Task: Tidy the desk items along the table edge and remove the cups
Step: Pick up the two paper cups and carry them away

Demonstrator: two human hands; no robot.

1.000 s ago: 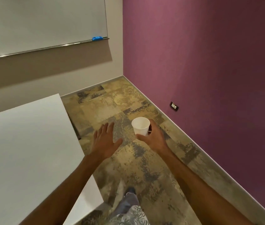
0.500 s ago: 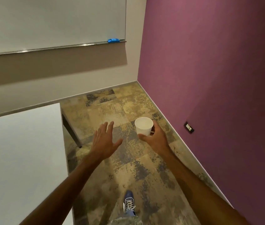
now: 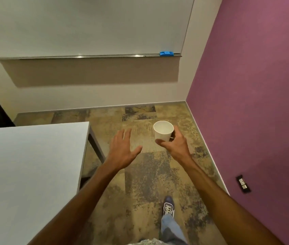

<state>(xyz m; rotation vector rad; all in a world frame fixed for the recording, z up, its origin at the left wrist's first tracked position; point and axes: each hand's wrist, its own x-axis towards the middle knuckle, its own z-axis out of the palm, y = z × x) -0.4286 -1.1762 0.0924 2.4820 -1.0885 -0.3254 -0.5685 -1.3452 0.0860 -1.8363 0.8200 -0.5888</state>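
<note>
Cup removal under way: my right hand (image 3: pixel 174 145) grips the white cup (image 3: pixel 163 130) upright over the floor, clear of the table (image 3: pixel 34 156). My left hand (image 3: pixel 122 150) is spread, empty. Next: find a disposal spot.

A pale grey surface (image 3: pixel 30 167) fills the lower left, its top bare, one dark leg (image 3: pixel 96 147) under its far corner. It stands on a mottled tan and grey floor (image 3: pixel 149 174), where a blue shoe (image 3: pixel 168 206) is planted near the bottom.
</note>
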